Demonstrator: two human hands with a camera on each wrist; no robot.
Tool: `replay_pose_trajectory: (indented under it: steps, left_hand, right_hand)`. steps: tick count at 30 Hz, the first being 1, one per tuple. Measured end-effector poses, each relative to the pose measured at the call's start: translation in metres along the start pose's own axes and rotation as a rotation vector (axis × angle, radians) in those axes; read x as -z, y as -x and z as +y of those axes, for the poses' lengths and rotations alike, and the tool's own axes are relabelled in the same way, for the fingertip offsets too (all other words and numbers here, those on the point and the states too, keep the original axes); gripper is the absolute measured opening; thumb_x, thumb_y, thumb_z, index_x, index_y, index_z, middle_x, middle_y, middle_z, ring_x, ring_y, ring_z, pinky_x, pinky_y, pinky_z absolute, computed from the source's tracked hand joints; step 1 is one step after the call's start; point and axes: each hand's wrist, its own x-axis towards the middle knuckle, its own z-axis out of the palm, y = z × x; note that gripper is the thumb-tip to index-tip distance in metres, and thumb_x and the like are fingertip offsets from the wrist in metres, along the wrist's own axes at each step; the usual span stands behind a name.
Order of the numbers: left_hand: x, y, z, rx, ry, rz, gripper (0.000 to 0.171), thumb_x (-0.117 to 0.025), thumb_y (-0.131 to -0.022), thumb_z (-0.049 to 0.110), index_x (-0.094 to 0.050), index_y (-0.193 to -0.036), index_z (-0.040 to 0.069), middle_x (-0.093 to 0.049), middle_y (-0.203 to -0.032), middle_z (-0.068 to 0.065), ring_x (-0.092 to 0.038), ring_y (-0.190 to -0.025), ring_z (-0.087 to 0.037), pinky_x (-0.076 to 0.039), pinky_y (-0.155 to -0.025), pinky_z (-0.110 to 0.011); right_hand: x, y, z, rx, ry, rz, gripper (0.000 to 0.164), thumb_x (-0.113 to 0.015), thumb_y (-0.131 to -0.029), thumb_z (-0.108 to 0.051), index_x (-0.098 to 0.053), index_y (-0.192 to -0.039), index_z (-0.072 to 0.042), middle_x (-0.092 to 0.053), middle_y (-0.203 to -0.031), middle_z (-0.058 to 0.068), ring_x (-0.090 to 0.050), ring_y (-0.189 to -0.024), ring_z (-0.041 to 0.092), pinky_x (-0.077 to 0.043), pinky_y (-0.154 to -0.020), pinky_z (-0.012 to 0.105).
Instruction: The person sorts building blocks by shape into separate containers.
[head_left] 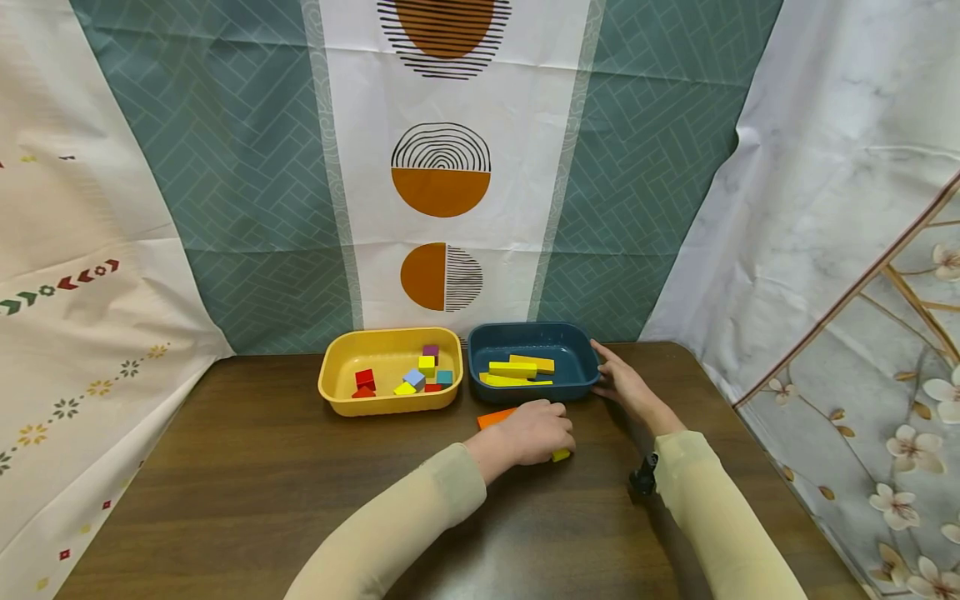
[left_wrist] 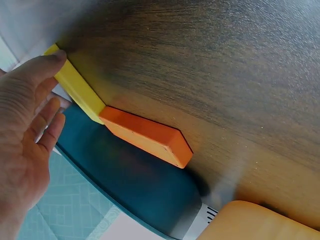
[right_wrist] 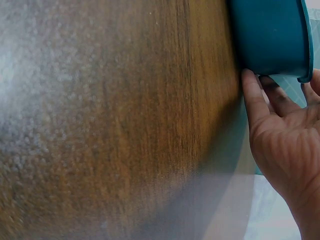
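My left hand (head_left: 528, 433) is in front of the dark blue bin (head_left: 581, 390). It pinches the end of a yellow block (left_wrist: 80, 90), with the thumb on top and the other fingers partly hidden behind. The block's other end meets an orange block (left_wrist: 147, 135) lying on the table, so the two form an angle. At the bin's right end, my right hand (head_left: 626, 383) touches the outer wall. Its extended fingers (right_wrist: 256, 95) rest low against the wall and near the rim. Several long yellow blocks (head_left: 513, 369) lie inside this bin.
Left of the blue bin stands a yellow bin (head_left: 390, 407) with several small coloured blocks, including a red cube (head_left: 364, 378) and a blue cube (head_left: 414, 379). Both bins stand at the back of the brown wooden table (head_left: 262, 483), before a patterned cloth (head_left: 247, 167).
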Motion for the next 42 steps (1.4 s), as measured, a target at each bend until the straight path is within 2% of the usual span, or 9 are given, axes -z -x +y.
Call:
replay_pose_trajectory:
  steps: [6,10,19,23,29,37,42]
  left_hand:
    - [0.001,0.002,-0.002,-0.008,0.006,0.034,0.03,-0.075,-0.095,0.031,-0.074,-0.125,0.035,-0.069,-0.115,0.014,-0.052,-0.1,-0.011,-0.042,-0.081,-0.02]
    - [0.004,0.004,-0.004,0.006,0.058,0.076,0.032,-0.075,-0.095,0.031,-0.073,-0.127,0.033,-0.069,-0.117,0.015,-0.053,-0.104,-0.011,-0.044,-0.086,-0.02]
    - [0.013,0.014,-0.01,0.069,0.341,0.126,0.039,-0.074,-0.095,0.033,-0.07,-0.133,0.028,-0.068,-0.12,0.016,-0.052,-0.114,-0.011,-0.042,-0.097,-0.02]
    - [0.013,0.018,-0.013,0.11,0.421,0.154,0.04,-0.075,-0.095,0.033,-0.069,-0.134,0.029,-0.068,-0.121,0.018,-0.052,-0.114,-0.009,-0.042,-0.099,-0.02]
    - [0.014,0.021,-0.017,0.136,0.515,0.193,0.042,-0.075,-0.095,0.034,-0.068,-0.135,0.027,-0.067,-0.123,0.017,-0.053,-0.114,-0.009,-0.043,-0.101,-0.02]
    - [0.021,0.027,-0.024,0.162,0.688,0.238,0.039,-0.07,-0.097,0.037,-0.068,-0.135,0.026,-0.067,-0.12,0.018,-0.051,-0.107,-0.007,-0.044,-0.092,-0.02]
    - [0.028,0.032,-0.029,0.183,0.796,0.283,0.042,-0.068,-0.099,0.039,-0.067,-0.138,0.024,-0.066,-0.126,0.017,-0.054,-0.114,-0.006,-0.042,-0.103,-0.023]
  right_hand:
    - [0.0,-0.001,0.001,0.001,0.005,0.002,0.064,-0.025,-0.106,-0.009,-0.01,-0.167,-0.02,0.002,-0.17,0.014,-0.023,-0.149,0.044,-0.029,-0.115,0.063]
    - [0.0,0.0,0.001,0.005,0.006,0.002,0.064,-0.025,-0.106,-0.009,-0.009,-0.167,-0.02,0.002,-0.17,0.015,-0.024,-0.148,0.045,-0.029,-0.114,0.064]
    - [0.001,-0.001,0.001,-0.004,0.022,0.01,0.064,-0.027,-0.106,-0.009,-0.01,-0.167,-0.019,-0.001,-0.17,0.017,-0.026,-0.147,0.045,-0.03,-0.115,0.062]
    - [0.0,-0.001,0.001,-0.005,0.041,0.016,0.064,-0.027,-0.105,-0.01,-0.011,-0.167,-0.02,-0.001,-0.17,0.017,-0.027,-0.147,0.045,-0.031,-0.114,0.06]
    - [0.0,0.0,0.001,-0.001,0.045,0.01,0.064,-0.027,-0.105,-0.011,-0.011,-0.167,-0.019,0.0,-0.17,0.015,-0.026,-0.148,0.045,-0.031,-0.114,0.061]
    - [-0.002,0.002,0.0,0.003,0.041,0.011,0.064,-0.027,-0.105,-0.01,-0.01,-0.167,-0.02,0.0,-0.17,0.018,-0.027,-0.147,0.047,-0.03,-0.115,0.061]
    - [-0.002,0.002,0.001,0.001,0.043,0.022,0.065,-0.026,-0.105,-0.009,-0.012,-0.167,-0.02,-0.002,-0.169,0.019,-0.029,-0.145,0.046,-0.031,-0.114,0.061]
